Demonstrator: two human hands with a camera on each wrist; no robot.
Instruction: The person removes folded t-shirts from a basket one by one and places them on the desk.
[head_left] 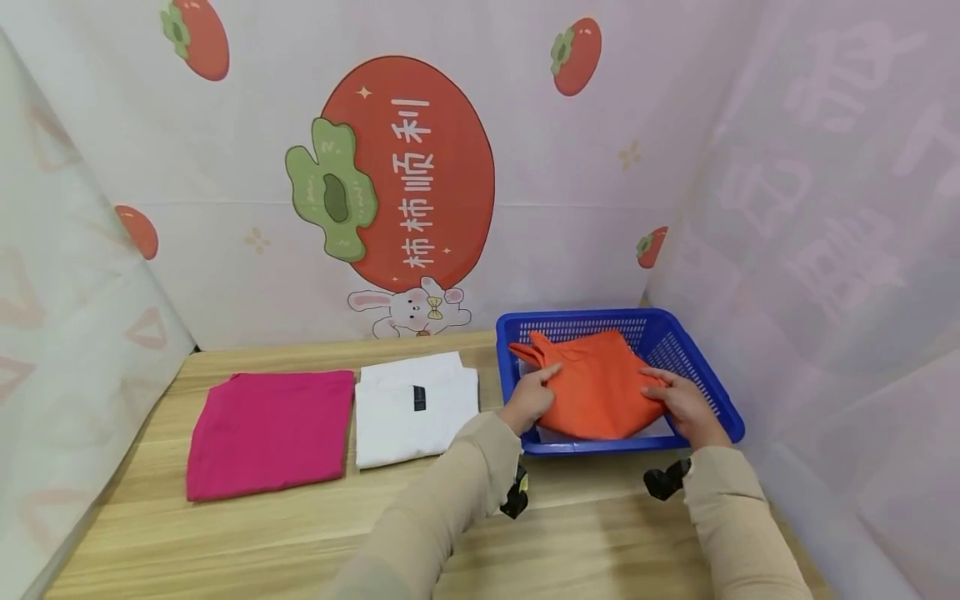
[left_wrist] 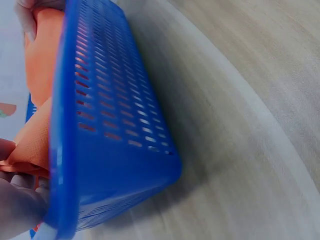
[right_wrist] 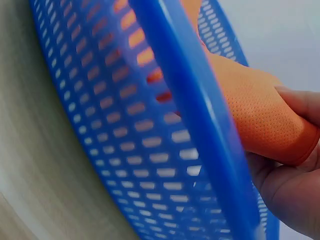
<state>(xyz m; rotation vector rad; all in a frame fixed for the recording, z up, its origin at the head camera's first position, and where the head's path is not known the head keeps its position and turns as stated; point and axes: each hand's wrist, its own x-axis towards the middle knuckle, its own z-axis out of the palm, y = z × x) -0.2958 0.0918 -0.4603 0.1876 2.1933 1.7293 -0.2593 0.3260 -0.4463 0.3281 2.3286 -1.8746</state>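
An orange cloth garment [head_left: 600, 387] lies bunched in the blue plastic basket [head_left: 577, 448], at the right of the table. My left hand [head_left: 531, 398] pinches its left side, thumb on top and fingers beneath, as the left wrist view also shows. On the opposite side, my right hand [head_left: 686, 404] grips the garment's right edge; in the right wrist view the thumb [right_wrist: 302, 104] lies over the perforated orange fabric [right_wrist: 260, 107]. Some white material shows under the garment inside the basket, its kind unclear.
Left of the basket lies a folded white garment [head_left: 416, 425] with a black label. Farther left is a folded magenta garment [head_left: 273, 437]. Both rest on the wooden table [head_left: 300, 533]. Printed curtains [head_left: 525, 167] stand behind and at both sides, close to the basket's right.
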